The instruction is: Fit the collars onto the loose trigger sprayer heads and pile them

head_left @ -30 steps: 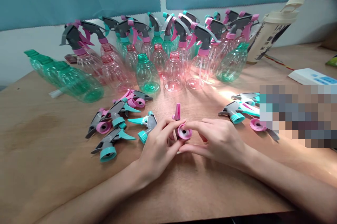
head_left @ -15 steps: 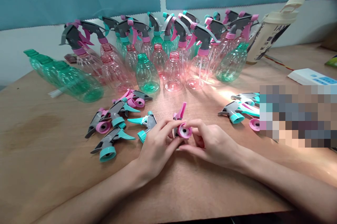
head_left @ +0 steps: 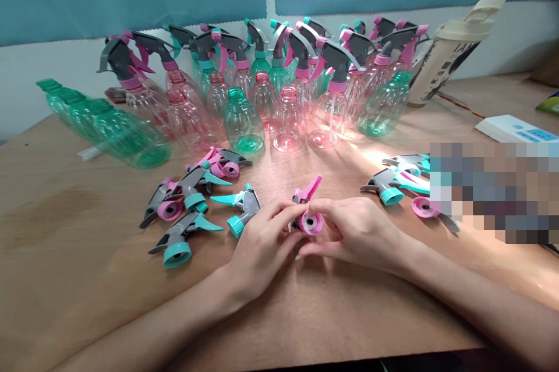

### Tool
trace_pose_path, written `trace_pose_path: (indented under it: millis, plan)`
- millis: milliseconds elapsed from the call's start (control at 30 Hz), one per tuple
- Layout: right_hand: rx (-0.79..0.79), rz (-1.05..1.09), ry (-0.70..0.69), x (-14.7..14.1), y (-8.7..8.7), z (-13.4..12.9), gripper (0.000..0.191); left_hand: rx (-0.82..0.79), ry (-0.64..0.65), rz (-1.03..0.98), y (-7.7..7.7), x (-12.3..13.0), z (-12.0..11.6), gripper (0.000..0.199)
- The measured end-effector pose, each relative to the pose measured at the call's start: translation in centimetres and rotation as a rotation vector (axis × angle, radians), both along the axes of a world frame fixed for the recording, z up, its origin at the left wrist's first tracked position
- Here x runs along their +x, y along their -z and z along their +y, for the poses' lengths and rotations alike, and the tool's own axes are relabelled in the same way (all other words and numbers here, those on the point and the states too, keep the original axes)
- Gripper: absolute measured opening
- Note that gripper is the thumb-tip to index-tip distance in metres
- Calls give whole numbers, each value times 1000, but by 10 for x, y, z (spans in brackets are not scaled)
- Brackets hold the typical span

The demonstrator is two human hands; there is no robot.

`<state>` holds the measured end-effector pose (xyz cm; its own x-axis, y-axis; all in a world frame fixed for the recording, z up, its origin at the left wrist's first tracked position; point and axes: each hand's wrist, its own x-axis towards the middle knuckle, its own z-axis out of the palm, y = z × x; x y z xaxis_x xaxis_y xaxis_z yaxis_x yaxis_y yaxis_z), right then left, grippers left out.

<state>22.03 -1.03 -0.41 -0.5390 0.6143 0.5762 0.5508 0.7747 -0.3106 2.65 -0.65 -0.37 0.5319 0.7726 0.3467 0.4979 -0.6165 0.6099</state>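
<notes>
A grey and pink spray trigger head (head_left: 311,222) is held over the table's near middle, its pink collar opening facing me and its pink lever pointing up and right. My left hand (head_left: 266,241) grips it from the left, with fingers and thumb closed about its body. From the right, my right hand (head_left: 353,232) curls round the collar; its index finger is at the collar's top and its thumb sits lower, at the left. Part of the grey body is hidden behind my fingers. Just left of my left hand lies a turquoise and grey trigger head (head_left: 247,208).
More trigger heads lie in a left pile (head_left: 179,252) and a right group (head_left: 390,194). Pink and green bottles (head_left: 288,127) stand behind, several with sprayers fitted. Green bottles (head_left: 131,139) lie at left. A cream tumbler (head_left: 449,57) and white box (head_left: 515,128) are at right.
The trigger head has shifted slightly right and turned, its lever now leaning further right. My right hand has moved slightly around the collar. The other sprayer parts lie as before.
</notes>
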Motion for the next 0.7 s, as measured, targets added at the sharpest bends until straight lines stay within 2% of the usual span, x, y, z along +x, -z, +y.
trace_pose_path:
  millis: [167, 333, 467, 700]
  plan:
    - [39, 18, 21, 1, -4, 2, 44, 6, 11, 2, 1, 0, 0, 29]
    - [68, 23, -1, 2, -2, 4, 36, 14, 37, -1, 0, 1, 1, 30]
    - [31, 34, -28, 1, -3, 4, 32, 32, 62, 6, 1, 1, 3, 33]
    - [-26, 18, -83, -2, -3, 3, 23, -6, 113, 17, 0, 2, 2, 26]
